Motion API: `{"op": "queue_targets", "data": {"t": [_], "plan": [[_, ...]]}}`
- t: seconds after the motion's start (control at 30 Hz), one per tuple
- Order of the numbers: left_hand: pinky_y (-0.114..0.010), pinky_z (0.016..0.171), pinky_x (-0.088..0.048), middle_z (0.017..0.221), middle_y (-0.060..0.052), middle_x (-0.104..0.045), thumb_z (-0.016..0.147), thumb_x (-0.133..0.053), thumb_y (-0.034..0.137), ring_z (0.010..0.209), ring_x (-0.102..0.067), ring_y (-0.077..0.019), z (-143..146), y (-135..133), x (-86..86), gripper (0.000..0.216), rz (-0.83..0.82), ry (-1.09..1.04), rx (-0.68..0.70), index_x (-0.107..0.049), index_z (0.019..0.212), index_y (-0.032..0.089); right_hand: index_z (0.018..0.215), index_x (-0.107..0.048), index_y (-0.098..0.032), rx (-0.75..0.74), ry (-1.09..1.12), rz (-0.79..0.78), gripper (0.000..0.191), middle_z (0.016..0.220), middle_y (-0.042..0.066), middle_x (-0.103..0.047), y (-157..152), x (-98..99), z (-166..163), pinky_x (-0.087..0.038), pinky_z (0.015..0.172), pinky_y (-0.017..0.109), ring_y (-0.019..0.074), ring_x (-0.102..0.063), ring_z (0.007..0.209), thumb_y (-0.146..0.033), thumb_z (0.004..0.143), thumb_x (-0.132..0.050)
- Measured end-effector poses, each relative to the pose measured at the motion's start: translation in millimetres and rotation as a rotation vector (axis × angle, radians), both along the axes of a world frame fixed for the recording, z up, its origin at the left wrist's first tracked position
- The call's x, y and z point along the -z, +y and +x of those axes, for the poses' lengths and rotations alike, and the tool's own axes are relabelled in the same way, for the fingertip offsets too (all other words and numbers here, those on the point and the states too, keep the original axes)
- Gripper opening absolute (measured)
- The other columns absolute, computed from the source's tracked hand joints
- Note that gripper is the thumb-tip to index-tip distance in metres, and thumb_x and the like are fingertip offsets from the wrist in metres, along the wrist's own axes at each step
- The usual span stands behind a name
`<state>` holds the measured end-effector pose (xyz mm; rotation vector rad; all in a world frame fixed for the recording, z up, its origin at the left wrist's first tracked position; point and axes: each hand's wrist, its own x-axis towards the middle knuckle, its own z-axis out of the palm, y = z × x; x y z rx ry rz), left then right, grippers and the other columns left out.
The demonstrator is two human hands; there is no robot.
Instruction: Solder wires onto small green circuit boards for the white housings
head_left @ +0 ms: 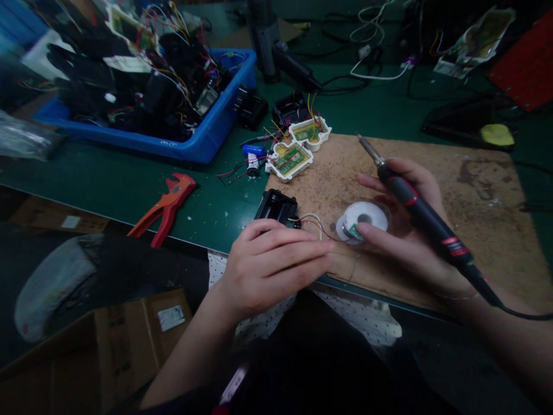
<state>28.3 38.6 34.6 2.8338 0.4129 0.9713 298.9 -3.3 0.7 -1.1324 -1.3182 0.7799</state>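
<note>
My right hand holds a black soldering iron with red rings, its tip pointing up and away, while its fingers reach round a white solder spool on the brown board. My left hand lies palm down at the board's near left edge, fingers together and stretched toward the spool. It covers part of a black plastic housing with thin coloured wires running out of it. Whether the left fingers pinch anything is hidden.
Two white cases with green circuit boards lie at the board's far left corner. A blue bin of wired black parts stands far left. Red wire strippers lie on the green mat. A yellow sponge sits at right.
</note>
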Motion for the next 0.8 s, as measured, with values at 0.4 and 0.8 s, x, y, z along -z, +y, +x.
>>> {"op": "queue_targets", "data": {"t": [0.4,0.8], "plan": [[-0.035,0.094,-0.05,0.095,0.002,-0.078,0.095,-0.069,0.026,0.097,-0.072,-0.0163,53,0,-1.0,0.002,-0.449,-0.17,-0.204,-0.071,0.095,0.024,0.14,-0.049,-0.043,-0.026,-0.046,0.015,0.091,0.147,0.0,-0.051,-1,-0.8,0,-0.056,0.109,0.049,0.0285,-0.057,0.136,-0.021,0.062,-0.092],[-0.042,0.098,-0.047,0.095,-0.003,-0.068,0.092,-0.067,0.024,0.102,-0.064,-0.021,57,-10,2.2,0.005,-0.53,-0.128,-0.301,-0.07,0.089,0.024,0.14,-0.049,-0.041,-0.014,-0.073,0.005,0.086,0.147,0.001,-0.053,-3,-4.7,-2,-0.056,0.107,0.048,0.0285,-0.058,0.135,-0.024,0.066,-0.09]]}}
